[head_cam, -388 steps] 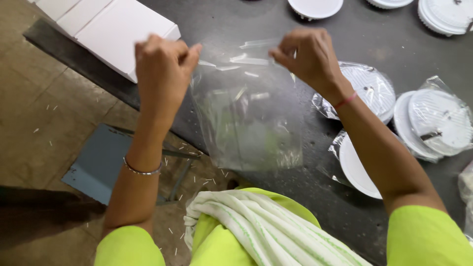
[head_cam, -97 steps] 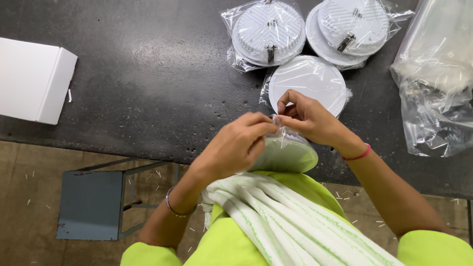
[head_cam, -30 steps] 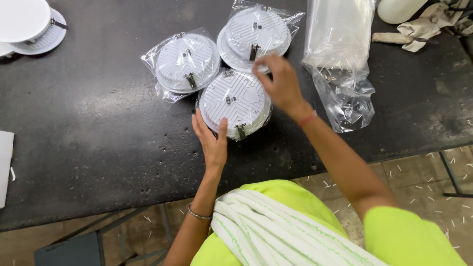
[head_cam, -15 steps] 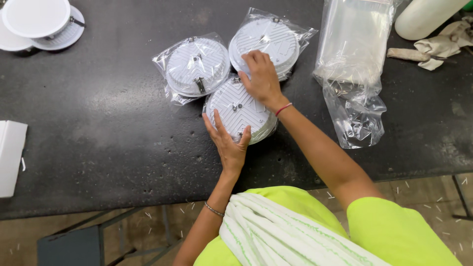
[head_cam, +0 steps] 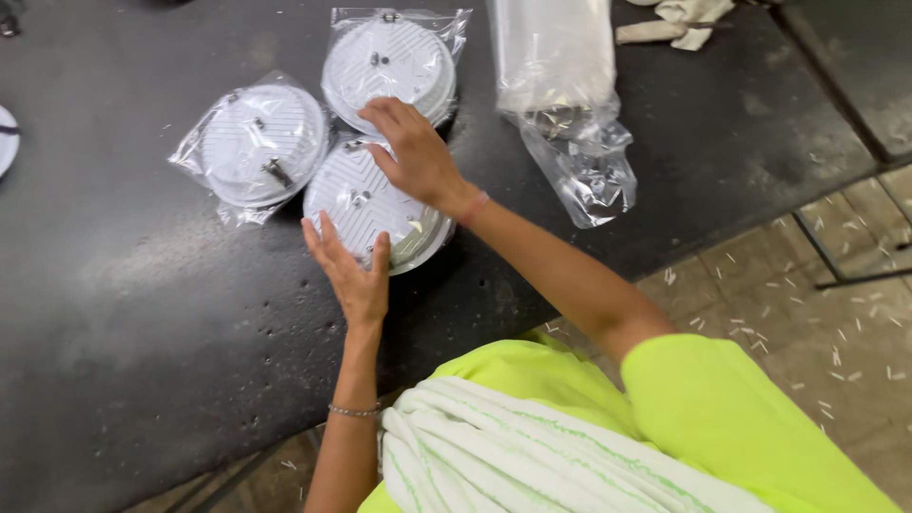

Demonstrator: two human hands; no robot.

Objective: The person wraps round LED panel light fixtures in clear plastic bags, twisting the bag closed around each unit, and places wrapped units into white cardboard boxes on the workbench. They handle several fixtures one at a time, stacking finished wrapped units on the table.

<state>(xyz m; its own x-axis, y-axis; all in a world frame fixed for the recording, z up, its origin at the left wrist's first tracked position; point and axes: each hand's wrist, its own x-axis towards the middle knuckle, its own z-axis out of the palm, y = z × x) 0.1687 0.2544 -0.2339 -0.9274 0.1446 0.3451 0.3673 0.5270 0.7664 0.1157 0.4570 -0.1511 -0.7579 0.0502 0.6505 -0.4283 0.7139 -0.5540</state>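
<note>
A round white lamp fitting in a clear plastic bag (head_cam: 366, 204) lies on the black table (head_cam: 123, 313), nearest me of three. My right hand (head_cam: 413, 152) rests flat on its far side with the fingers spread. My left hand (head_cam: 351, 271) presses open against its near edge. Two more bagged white fittings lie just beyond it, one to the left (head_cam: 256, 142) and one behind (head_cam: 389, 62); all three touch or nearly touch.
A stack of empty clear plastic bags (head_cam: 560, 76) lies to the right of the fittings. A crumpled pale cloth (head_cam: 679, 19) sits at the far right of the table. The table edge runs diagonally, with a littered tiled floor (head_cam: 826, 313) beyond.
The bagged fitting under my hands has settled close against the other two. My view has shifted left and nearer; both hands stay flat on the same fitting.
</note>
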